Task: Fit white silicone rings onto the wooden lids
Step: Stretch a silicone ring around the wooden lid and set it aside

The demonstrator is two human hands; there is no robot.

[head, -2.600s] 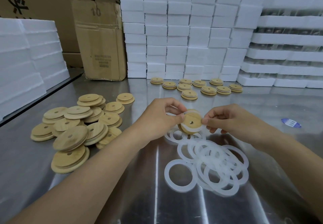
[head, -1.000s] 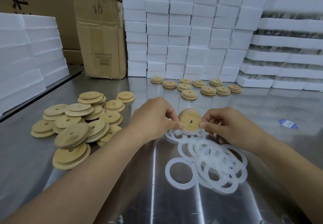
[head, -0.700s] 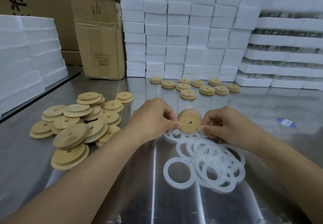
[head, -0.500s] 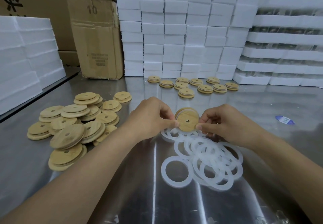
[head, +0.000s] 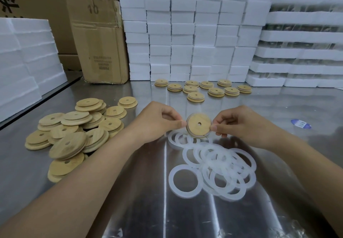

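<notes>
You hold one lid (head: 199, 125) up in the middle of the frame, just above the table (head: 185, 219). Your left hand (head: 159, 121) pinches its left edge and your right hand (head: 239, 124) pinches its right edge, with thumbs and fingertips curled on the rim. A white ring (head: 189, 132) looks to be round the lid's edge, but I cannot tell if it sits flat all the way round. To do this well, turn the lid a bit at a time and press the ring down with your thumbs till no part sticks up or twists. Keep your pinch light so you don't pull the soft ring off. More rings (head: 219, 167) lie in a loose heap right below the lid. The bare lids (head: 70, 132) are piled at the left. A small group of lids (head: 202, 89), which I think are done, sits further up the frame. The table is shiny metal, so things may slide. A brown box (head: 100, 42) stands at the upper left, white foam blocks (head: 185, 29) fill the top, and a small blue sticker (head: 300, 123) lies at the right.
</notes>
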